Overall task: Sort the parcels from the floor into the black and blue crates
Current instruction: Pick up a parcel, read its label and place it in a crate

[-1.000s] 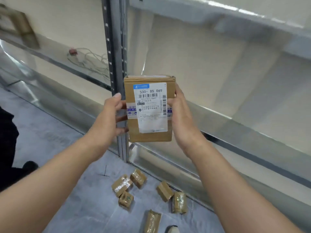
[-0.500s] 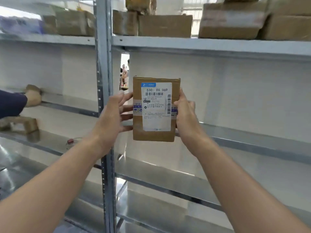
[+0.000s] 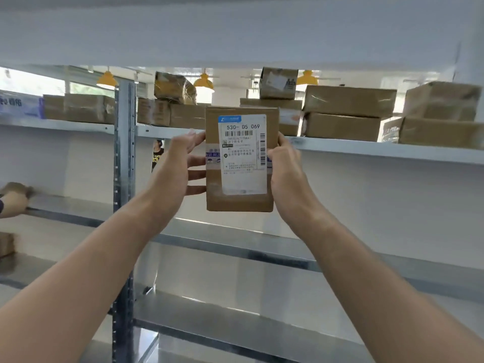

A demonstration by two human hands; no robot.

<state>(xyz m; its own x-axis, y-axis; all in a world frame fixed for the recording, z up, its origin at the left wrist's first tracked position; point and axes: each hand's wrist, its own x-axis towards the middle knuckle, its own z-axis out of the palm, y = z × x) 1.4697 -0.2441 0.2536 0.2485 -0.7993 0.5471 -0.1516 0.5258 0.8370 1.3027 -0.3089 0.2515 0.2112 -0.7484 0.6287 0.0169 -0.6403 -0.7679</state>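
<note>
- Over the last second the view has swung up from the floor, where small packets lay loose, to the metal racks. The parcel (image 3: 241, 158) has been lifted with it.
- The parcel now hangs in the air, level with the front edge of the upper shelf (image 3: 366, 150) and touching no shelf.
- The grip is unchanged. The left hand (image 3: 180, 163) holds the parcel's left long edge, thumb near the top and fingers reaching behind it. The right hand (image 3: 285, 169) clasps the right long edge, with its fingers curled round out of sight.
- My reading is that the parcel is picked up and its label (image 3: 243, 153) is being read. Neither crate is in view, so the drop is not yet done.
- The parcel stands upright with its long axis vertical. The labelled face is turned towards the camera, with the print the right way up and the "530" line at the top.
- Brown boxes (image 3: 345, 111) are stacked on the upper shelf behind it.
- At the left edge another person's hand (image 3: 13, 203) rests on a lower shelf, beside the grey post (image 3: 124, 179).
</note>
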